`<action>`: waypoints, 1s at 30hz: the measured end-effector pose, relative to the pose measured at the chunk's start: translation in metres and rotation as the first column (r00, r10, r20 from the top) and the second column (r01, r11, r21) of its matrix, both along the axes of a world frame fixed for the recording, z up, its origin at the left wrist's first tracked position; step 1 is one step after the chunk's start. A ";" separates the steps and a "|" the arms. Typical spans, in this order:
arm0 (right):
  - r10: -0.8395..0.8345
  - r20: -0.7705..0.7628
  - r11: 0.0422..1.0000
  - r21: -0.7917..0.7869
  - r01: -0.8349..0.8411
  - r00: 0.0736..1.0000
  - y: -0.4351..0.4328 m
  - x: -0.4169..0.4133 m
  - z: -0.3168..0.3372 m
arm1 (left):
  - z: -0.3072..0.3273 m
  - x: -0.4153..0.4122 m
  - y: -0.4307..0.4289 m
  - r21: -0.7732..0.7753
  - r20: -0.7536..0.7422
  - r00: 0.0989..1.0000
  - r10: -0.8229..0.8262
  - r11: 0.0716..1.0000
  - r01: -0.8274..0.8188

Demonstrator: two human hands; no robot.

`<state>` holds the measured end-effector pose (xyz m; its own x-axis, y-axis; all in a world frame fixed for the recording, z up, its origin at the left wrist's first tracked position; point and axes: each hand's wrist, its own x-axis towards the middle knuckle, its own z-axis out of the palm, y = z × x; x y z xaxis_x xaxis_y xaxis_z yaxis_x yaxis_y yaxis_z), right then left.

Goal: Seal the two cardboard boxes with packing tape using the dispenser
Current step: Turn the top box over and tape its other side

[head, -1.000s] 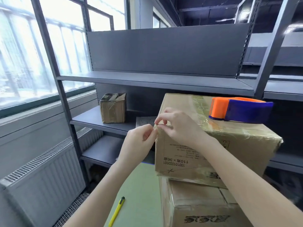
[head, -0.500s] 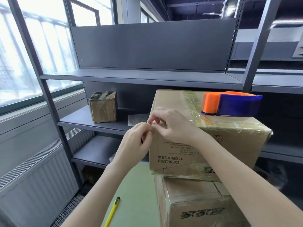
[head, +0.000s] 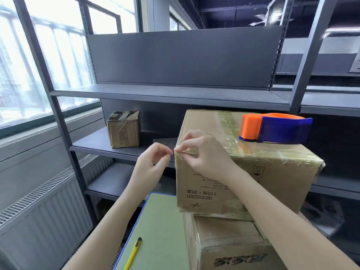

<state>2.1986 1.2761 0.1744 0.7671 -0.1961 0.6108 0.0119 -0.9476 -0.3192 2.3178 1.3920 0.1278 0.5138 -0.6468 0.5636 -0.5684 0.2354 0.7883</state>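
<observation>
Grey metal shelving (head: 175, 92) stands behind the stack, as before. The large brown cardboard box (head: 272, 172) with the taped top still sits on the second brown cardboard box (head: 224, 240), at the right of the green counter (head: 161, 221). The orange-and-blue tape dispenser (head: 276, 130) has not moved from the upper box's top, towards its far right. My right grip (head: 206, 152) keeps thumb and forefinger pinched on the loose clear tape strip (head: 188, 150) at the upper box's near left corner. My left grip (head: 152, 166), pressed against the right one half a second ago, is now just beside that corner with its fingers curled. I cannot tell whether it has the tape's end. The yellow pen (head: 133, 254) lies on the counter.
</observation>
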 end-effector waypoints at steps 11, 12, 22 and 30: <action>0.118 0.096 0.992 0.031 -0.122 0.988 -0.015 -0.049 0.000 | 0.005 0.023 -0.024 0.228 0.479 0.856 -0.194 0.969 0.092; 0.126 0.100 0.990 0.055 -0.132 0.987 -0.015 -0.057 0.001 | 0.007 0.020 -0.028 0.245 0.479 0.852 -0.214 0.964 0.104; -0.064 0.089 0.980 -0.183 0.079 0.994 -0.002 -0.087 -0.014 | 0.012 -0.005 -0.039 0.249 0.501 0.833 -0.235 0.961 0.122; 0.055 0.257 0.983 -0.181 -0.008 0.965 0.000 -0.121 -0.026 | 0.017 -0.049 -0.010 0.091 0.678 0.735 0.010 0.991 -0.098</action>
